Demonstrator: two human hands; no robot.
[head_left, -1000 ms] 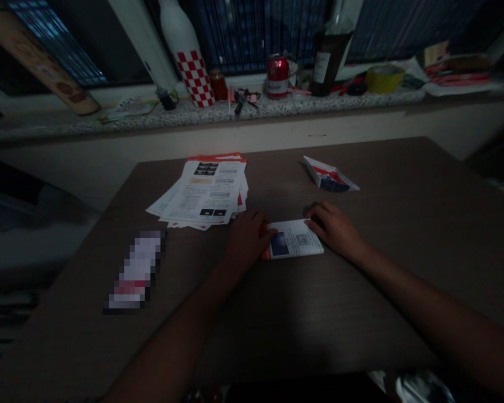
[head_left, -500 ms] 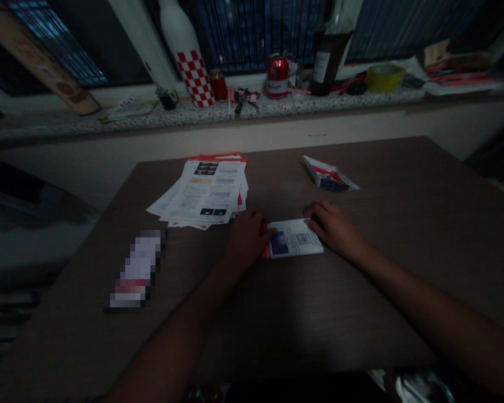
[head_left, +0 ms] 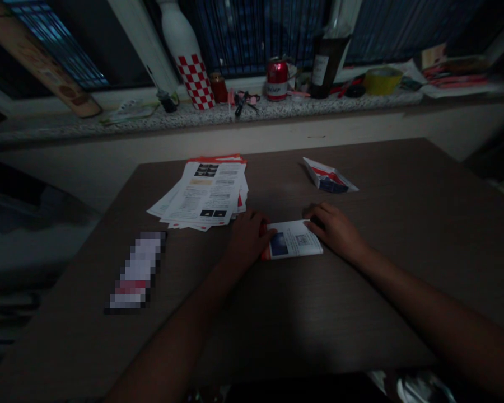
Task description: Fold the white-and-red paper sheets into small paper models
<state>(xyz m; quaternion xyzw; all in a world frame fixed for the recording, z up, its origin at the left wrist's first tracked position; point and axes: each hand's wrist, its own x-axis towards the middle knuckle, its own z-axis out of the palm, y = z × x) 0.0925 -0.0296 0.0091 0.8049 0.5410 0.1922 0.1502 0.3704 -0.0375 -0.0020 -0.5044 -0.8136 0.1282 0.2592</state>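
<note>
A folded sheet of printed paper (head_left: 296, 240) lies flat on the table in front of me, white with a dark blue picture and a red-orange left end. My left hand (head_left: 250, 232) grips its left end, the thumb on top and the other fingers curled past the edge. At the upper right corner, my right hand (head_left: 330, 226) has the paper between its thumb and curled fingers; the fingertips are partly hidden. Beyond it stands a folded paper boat (head_left: 330, 178) in white, red and blue.
A fanned stack of printed sheets (head_left: 201, 193) lies left of the far side. A phone with a pixelated screen (head_left: 136, 271) rests nearer on the left. Along the stone windowsill (head_left: 277, 111) stand a checkered bottle (head_left: 195, 78), a red can (head_left: 276, 81), a dark bottle (head_left: 327, 64) and yellow tape (head_left: 382, 81).
</note>
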